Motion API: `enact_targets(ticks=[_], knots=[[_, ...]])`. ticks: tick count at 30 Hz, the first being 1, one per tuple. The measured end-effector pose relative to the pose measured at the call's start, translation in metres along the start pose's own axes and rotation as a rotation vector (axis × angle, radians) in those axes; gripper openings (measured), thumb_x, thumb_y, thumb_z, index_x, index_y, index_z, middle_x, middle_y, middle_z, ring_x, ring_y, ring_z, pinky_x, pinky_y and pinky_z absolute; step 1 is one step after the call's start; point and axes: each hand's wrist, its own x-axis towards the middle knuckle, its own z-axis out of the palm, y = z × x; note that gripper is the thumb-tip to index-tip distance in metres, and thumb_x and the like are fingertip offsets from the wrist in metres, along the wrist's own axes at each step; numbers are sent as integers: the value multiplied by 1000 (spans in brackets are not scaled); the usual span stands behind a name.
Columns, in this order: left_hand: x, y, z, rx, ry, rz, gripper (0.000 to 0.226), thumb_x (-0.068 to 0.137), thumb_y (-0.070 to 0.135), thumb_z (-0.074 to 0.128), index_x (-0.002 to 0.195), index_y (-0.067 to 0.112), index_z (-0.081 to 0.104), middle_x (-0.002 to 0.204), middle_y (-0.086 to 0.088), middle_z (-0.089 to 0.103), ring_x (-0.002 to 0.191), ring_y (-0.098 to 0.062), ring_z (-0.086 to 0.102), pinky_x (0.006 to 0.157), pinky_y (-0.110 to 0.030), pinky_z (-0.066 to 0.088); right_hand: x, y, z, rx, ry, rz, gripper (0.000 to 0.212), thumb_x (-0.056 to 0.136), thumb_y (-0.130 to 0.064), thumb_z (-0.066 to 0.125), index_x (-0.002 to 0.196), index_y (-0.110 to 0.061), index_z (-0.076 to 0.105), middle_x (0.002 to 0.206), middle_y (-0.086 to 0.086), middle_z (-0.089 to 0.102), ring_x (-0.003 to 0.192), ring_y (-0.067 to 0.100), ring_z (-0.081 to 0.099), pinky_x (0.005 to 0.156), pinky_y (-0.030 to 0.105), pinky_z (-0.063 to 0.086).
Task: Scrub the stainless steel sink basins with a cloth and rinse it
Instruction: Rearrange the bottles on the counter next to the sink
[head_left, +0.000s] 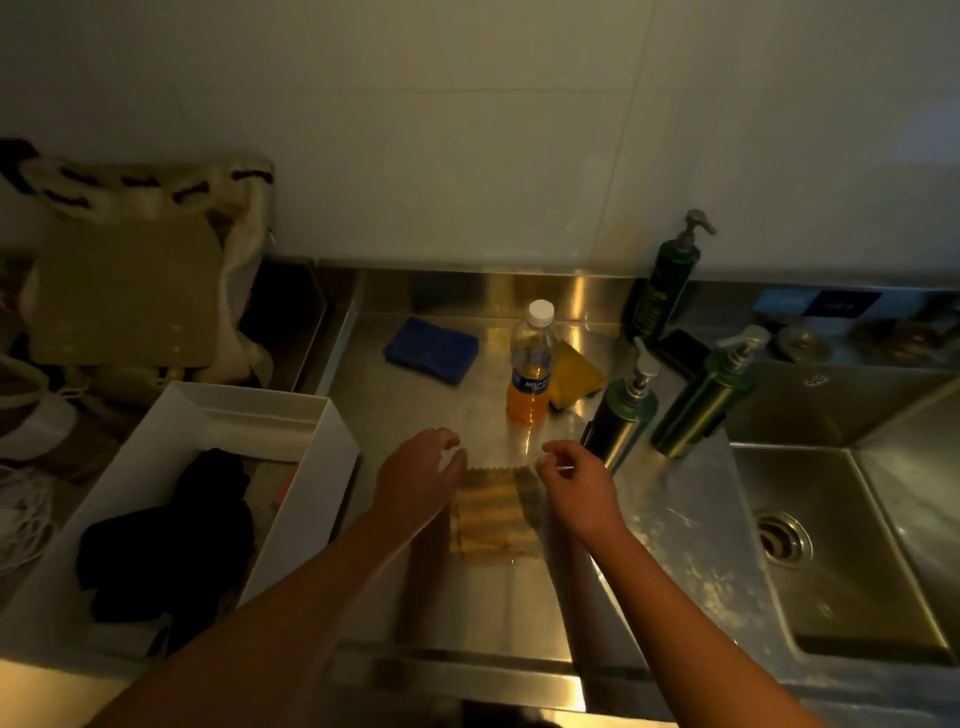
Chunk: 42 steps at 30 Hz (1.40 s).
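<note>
The sink basin (857, 545) sits to our right, nearer our right hand (576, 488). The cloth (493, 514) lies flat on the counter (467, 613) between both hands. In this dim light, that hand and our left hand (421, 473) each seem to pinch a far corner.

Sink basin (857, 597) cut off rt edge; bottle label (531, 385) unreadable.

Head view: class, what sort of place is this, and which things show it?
Likely a kitchen wash-up area: stainless steel counter, sink basin set into it, pump bottles beside it.
</note>
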Motion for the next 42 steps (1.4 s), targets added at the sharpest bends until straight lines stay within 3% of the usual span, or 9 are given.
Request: enact_targets(ticks=[3, 10, 14, 17, 22, 28, 32, 36, 42], knots=[[16, 17, -19, 19, 102, 126, 39, 93, 44, 47, 105, 15, 70, 97, 0, 68, 89, -19, 65, 77, -31, 51, 17, -33, -4, 87, -36, -56, 26, 93, -34, 63, 117, -25, 63, 100, -9, 65, 87, 2, 62, 76, 28, 57], [38, 39, -74, 20, 99, 112, 20, 100, 36, 51, 106, 21, 64, 100, 3, 63, 91, -14, 60, 82, -40, 52, 39, -90, -2, 113, -87, -197, 26, 93, -32, 63, 119, -26, 62, 102, -11, 64, 94, 2, 62, 77, 19, 50], [50, 25, -96, 25, 136, 115, 17, 100, 36, 54, 104, 23, 63, 100, 5, 63, 88, -10, 59, 79, -33, 51, 51, -110, 6, 74, -76, -223, 30, 93, -35, 63, 122, -26, 61, 104, -12, 64, 95, 2, 62, 80, 23, 54], [67, 10, -107, 37, 110, 130, 18, 99, 37, 54, 105, 22, 64, 100, 4, 63, 90, -12, 60, 80, -34, 51, 61, -122, 16, 47, -78, -229, 30, 93, -35, 64, 122, -26, 61, 104, -15, 63, 92, -1, 61, 75, 16, 51], [113, -28, -121, 142, 29, 187, 34, 95, 48, 47, 110, 22, 65, 102, 3, 65, 92, -14, 61, 77, -29, 45, 80, -137, 43, -40, -58, -214, 36, 92, -37, 63, 127, -26, 59, 111, -11, 65, 98, 2, 61, 88, 32, 56], [169, -70, -119, 441, -96, 355, 54, 93, 56, 34, 116, 19, 66, 109, -2, 68, 97, -22, 65, 80, -33, 46, 113, -145, 73, -237, -85, -199, 51, 95, -41, 59, 140, -19, 51, 138, -1, 57, 125, 15, 54, 105, 37, 46], [208, -93, -112, 519, -265, 366, 57, 100, 56, 35, 144, 21, 45, 140, -3, 52, 124, -23, 51, 102, -39, 39, 140, -140, 90, -326, -86, -159, 54, 92, -42, 63, 140, -22, 48, 135, -5, 56, 123, 14, 53, 100, 29, 44], [247, -115, -95, 597, -347, 408, 70, 93, 66, 31, 145, 21, 38, 143, -7, 48, 127, -25, 47, 105, -43, 40, 168, -125, 106, -397, -108, -162, 56, 81, -47, 68, 132, -29, 52, 127, -6, 60, 115, 14, 57, 95, 31, 48], [278, -139, -69, 419, -489, 418, 83, 79, 59, 66, 146, 23, 33, 144, -2, 45, 128, -23, 48, 106, -39, 39, 189, -102, 134, -506, -171, -67, 95, 69, -41, 82, 148, -22, 33, 148, 2, 40, 129, 21, 44, 101, 32, 42]])
